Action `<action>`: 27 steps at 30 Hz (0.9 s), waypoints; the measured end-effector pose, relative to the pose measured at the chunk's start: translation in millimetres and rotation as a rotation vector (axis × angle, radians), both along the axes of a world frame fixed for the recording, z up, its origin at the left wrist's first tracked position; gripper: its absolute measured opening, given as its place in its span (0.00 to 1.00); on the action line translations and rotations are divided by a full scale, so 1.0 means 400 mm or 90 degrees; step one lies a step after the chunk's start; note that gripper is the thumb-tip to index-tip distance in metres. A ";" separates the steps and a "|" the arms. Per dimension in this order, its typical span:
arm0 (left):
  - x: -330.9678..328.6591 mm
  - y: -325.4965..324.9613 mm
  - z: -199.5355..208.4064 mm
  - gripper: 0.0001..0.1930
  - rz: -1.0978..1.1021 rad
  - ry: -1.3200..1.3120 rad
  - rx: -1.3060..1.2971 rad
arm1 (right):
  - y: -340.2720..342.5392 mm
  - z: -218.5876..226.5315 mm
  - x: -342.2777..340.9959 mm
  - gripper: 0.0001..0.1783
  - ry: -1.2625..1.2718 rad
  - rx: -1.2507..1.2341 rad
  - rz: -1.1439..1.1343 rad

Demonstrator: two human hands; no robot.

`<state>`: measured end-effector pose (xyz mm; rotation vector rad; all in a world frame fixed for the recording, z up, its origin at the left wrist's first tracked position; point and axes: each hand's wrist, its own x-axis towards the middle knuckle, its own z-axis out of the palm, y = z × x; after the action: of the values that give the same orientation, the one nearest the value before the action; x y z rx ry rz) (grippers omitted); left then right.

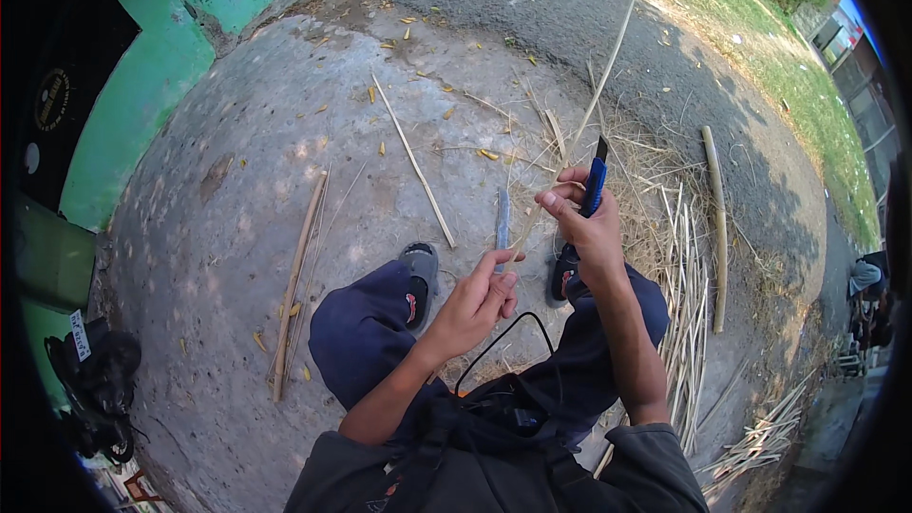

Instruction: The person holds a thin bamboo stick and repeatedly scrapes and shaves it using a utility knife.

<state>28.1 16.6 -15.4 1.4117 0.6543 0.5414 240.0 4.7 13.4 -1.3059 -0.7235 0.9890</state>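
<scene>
My right hand (pixel 581 214) is closed around a blue utility knife (pixel 595 187), its dark blade pointing up and away from me. The same hand's thumb and fingertips pinch a long, thin bamboo strip (pixel 608 71), which rises to the far edge of the view. Lower and to the left, my left hand (pixel 475 302) is closed on the strip's near end, thumb against the fingers. Between my feet a flat blue-grey bar (pixel 503 218) lies on the concrete; I cannot tell its kind.
Thin shavings (pixel 627 157) litter the ground ahead. Several split bamboo strips (pixel 686 294) lie to my right, beside a thicker pole (pixel 715 228). More strips (pixel 760 437) are piled at lower right. A bamboo stick (pixel 302 285) and a loose strip (pixel 411 157) lie left. A motorcycle (pixel 90 385) stands by the green wall.
</scene>
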 end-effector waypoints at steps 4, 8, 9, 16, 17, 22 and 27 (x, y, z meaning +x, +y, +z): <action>0.004 -0.013 -0.022 0.19 -0.129 0.040 -0.008 | -0.007 0.003 0.046 0.23 0.011 0.047 -0.091; 0.004 -0.022 -0.034 0.19 -0.226 0.012 -0.078 | -0.009 0.005 0.090 0.22 0.024 0.104 -0.165; 0.003 -0.024 -0.033 0.19 -0.230 0.012 -0.079 | -0.011 0.006 0.099 0.22 0.037 0.121 -0.177; -0.003 -0.026 -0.009 0.15 -0.238 -0.012 -0.167 | -0.022 0.015 0.137 0.21 0.051 0.159 -0.233; -0.002 -0.027 -0.011 0.16 -0.195 -0.030 -0.098 | -0.026 0.016 0.144 0.22 0.038 0.163 -0.240; -0.043 0.027 -0.007 0.17 -0.226 -0.032 -0.109 | -0.035 0.026 0.157 0.23 0.025 0.167 -0.269; -0.027 0.019 -0.018 0.20 -0.162 -0.061 -0.113 | -0.030 0.015 0.140 0.23 0.018 0.170 -0.228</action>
<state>17.3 24.2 -22.7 1.2706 0.4260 0.3391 295.9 -7.4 19.2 -1.1343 -0.5536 0.5981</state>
